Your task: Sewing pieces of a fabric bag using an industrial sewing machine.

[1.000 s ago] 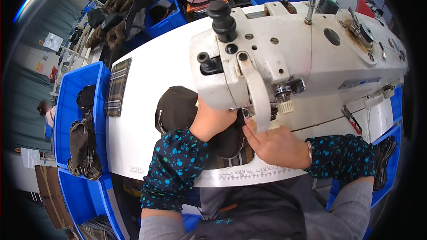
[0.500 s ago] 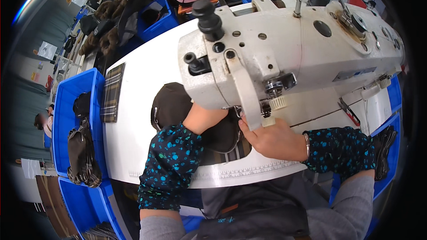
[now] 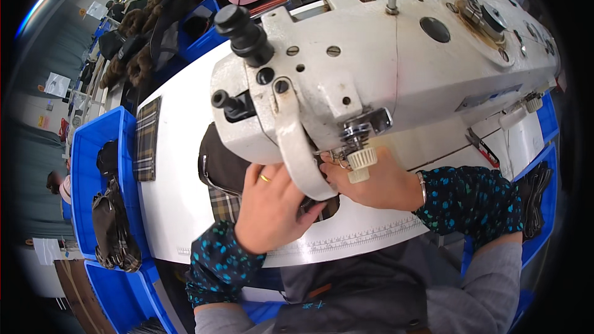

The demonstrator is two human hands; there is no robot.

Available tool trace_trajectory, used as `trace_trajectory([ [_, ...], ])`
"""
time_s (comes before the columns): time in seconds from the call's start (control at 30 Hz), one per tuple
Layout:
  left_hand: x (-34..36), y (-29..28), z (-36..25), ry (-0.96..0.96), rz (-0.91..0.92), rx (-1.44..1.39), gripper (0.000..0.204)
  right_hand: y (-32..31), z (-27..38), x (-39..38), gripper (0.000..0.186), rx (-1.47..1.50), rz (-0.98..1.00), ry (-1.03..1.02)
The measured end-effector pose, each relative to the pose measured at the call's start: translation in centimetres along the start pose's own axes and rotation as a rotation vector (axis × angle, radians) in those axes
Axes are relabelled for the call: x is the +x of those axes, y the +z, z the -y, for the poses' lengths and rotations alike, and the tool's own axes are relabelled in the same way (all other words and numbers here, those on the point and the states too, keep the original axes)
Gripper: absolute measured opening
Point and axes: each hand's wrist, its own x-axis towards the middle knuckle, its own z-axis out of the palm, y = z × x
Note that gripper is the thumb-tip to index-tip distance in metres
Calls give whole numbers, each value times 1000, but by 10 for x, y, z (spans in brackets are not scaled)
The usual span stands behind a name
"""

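Observation:
A white sewing machine (image 3: pixel 427 80) reaches across the white table. Under its head lies a dark brown fabric piece (image 3: pixel 221 154) with a zipper along its curved edge, over plaid cloth (image 3: pixel 224 208). My left hand (image 3: pixel 272 205), a ring on one finger, is closed on the work's near part in front of the machine head, thumb low by the edge. On the other side of the presser area, my right hand (image 3: pixel 385 184) has its fingertips drawn together at the work beside the needle. The machine's lever and knobs partly cover those fingertips, and the needle itself is hidden.
A folded plaid piece (image 3: pixel 146 142) lies at the table's left edge. Beside it stands a blue bin (image 3: pixel 129 192) with dark cloth pieces. Red-handled snips (image 3: pixel 483 147) rest right of the machine. Another blue bin (image 3: pixel 536 244) holds dark cloth. A printed ruler (image 3: pixel 371 235) runs along the front edge.
My left hand has come back from beside the machine head to the front of the work, showing more plaid cloth. The right hand stays by the needle. The whole view has shifted slightly.

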Motion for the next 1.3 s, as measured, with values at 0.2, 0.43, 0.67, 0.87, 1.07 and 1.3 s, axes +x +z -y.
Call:
trace_trajectory([
  [0.2,-6,7,-5,103,-54,216,30,-4,-4,-4,13,-39,17,2],
  [0.43,2,17,8,34,-235,381,25,-8,-1,1,15,67,-81,61],
  [0.67,-19,10,-16,171,-206,266,23,-9,-1,2,13,76,-76,48],
  [0.87,-7,17,-12,99,-145,263,33,-7,-1,-1,13,83,-30,38],
  [1.07,-11,20,-5,144,-48,172,36,-33,23,-9,12,-124,121,-119],
  [1.3,-12,29,-9,121,-38,81,37,-34,37,-18,15,-141,222,-175],
])
